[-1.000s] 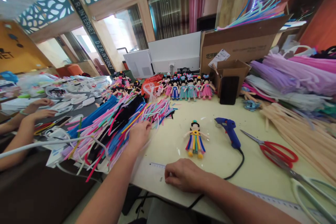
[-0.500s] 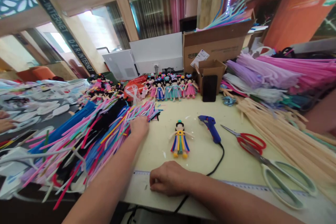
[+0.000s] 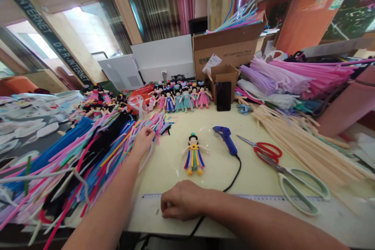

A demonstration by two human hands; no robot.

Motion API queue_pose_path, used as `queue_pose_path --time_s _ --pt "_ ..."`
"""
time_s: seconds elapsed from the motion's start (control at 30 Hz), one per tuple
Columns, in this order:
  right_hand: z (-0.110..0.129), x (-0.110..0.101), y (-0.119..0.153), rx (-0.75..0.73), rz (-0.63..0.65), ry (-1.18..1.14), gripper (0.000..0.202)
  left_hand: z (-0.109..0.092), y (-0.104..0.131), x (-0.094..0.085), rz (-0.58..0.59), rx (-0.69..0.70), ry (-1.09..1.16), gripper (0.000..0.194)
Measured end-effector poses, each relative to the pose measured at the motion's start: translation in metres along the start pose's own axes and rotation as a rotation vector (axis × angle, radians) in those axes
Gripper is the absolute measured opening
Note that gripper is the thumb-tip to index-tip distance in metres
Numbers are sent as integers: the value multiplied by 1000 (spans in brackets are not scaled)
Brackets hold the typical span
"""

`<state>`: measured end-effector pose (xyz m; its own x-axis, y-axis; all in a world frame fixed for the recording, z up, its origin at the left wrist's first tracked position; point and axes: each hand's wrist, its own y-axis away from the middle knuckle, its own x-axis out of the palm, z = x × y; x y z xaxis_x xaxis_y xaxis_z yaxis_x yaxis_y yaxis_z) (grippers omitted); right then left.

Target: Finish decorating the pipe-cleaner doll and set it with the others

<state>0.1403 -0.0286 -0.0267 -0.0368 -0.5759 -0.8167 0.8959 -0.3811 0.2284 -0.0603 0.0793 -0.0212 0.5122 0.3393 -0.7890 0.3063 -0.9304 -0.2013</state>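
Note:
My left hand [image 3: 143,140] is closed in a pinch at the right end of a heap of coloured pipe cleaners [image 3: 117,152]. A pale lilac pipe cleaner [image 3: 149,153] runs from its fingers down beside the wrist. My right hand [image 3: 181,201] rests at the table's front edge by a ruler [image 3: 152,196], fingers curled and with nothing visible in them. Between and beyond my hands lies a pipe-cleaner doll [image 3: 193,156] with a striped skirt and yellow shoes. To its right is a blue glue gun [image 3: 227,138].
Red-handled scissors [image 3: 266,150] and larger pale-green-handled scissors [image 3: 299,183] lie right of the glue gun. Several finished dolls [image 3: 177,99] stand at the back beside a phone [image 3: 223,96] and cardboard boxes [image 3: 231,49]. Beige pipe cleaners [image 3: 295,144] cover the right side.
My left hand has drawn back slightly from the heap, and a pale pipe cleaner now shows along it. My right hand stays curled at the edge. The view has turned a little right.

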Motion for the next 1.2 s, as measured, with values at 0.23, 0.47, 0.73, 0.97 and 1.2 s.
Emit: queue_pose_path --time_s 0.23,0.47,0.73,0.97,1.2 --pt "-6 -39 34 -178 -526 -162 16 -29 48 -22 253 47 609 29" --pt "-49 -67 52 8 -884 -75 23 -83 74 -14 578 163 815 31" --pt "-86 -56 55 97 -951 -183 11 -90 59 16 529 284 605 26" --pt "-102 -45 57 130 -1000 26 17 -83 65 33 365 553 269 15" --pt "-96 -37 54 143 -1023 80 20 -69 63 46 321 669 47 12"
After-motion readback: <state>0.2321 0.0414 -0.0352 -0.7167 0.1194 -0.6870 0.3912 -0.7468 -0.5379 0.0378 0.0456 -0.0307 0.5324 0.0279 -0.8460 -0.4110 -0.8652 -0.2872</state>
